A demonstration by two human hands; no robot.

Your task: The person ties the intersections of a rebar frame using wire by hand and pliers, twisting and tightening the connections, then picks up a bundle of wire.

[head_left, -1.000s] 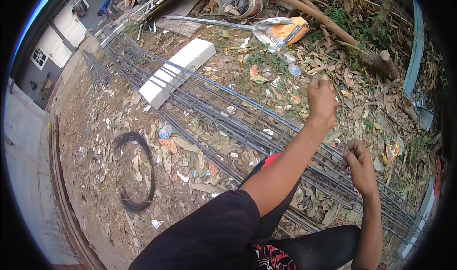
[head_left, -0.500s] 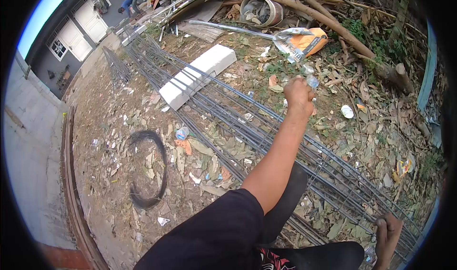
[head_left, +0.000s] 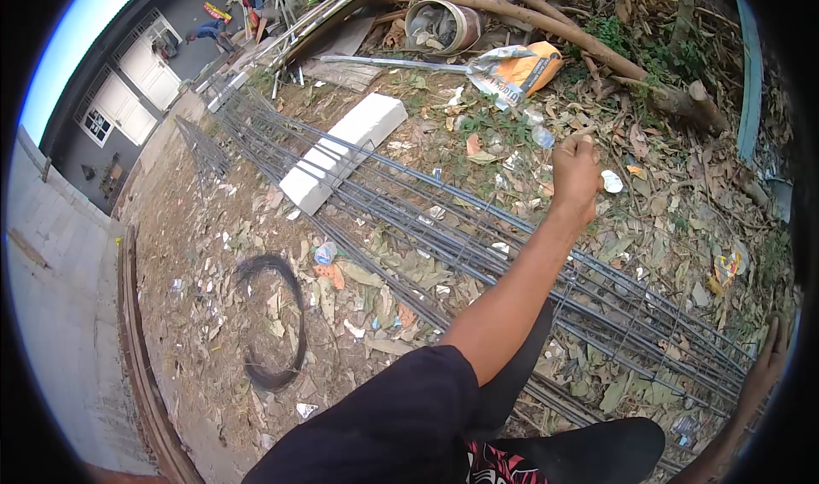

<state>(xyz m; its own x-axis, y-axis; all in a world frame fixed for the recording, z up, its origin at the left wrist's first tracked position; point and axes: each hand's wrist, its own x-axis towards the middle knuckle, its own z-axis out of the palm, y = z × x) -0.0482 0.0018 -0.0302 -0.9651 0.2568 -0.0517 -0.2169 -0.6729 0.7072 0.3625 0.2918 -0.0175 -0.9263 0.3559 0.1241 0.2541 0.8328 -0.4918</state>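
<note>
My left hand (head_left: 577, 170) is raised above the far side of a long steel rebar cage (head_left: 478, 258), its fingers closed. Whatever is in them, if anything, is too small to make out. At the right edge of the view, my right hand (head_left: 770, 360) is beside the near end of the cage with its fingers stretched out. It seems to hold nothing. The cage's bars rest across a white block (head_left: 345, 155) farther off. A coil of thin dark wire (head_left: 300, 322) lies on the ground left of the cage.
An orange and white sack (head_left: 516, 72), a bucket (head_left: 444, 25) and cut branches (head_left: 589, 44) lie beyond the cage. A grey wall (head_left: 64, 313) runs along the left. A person (head_left: 209, 30) bends over far back. Dry leaves and litter cover the ground.
My left hand has moved to the right, farther along the cage. My right hand has come off the cage's near end, moving up and right, with its fingers straightened.
</note>
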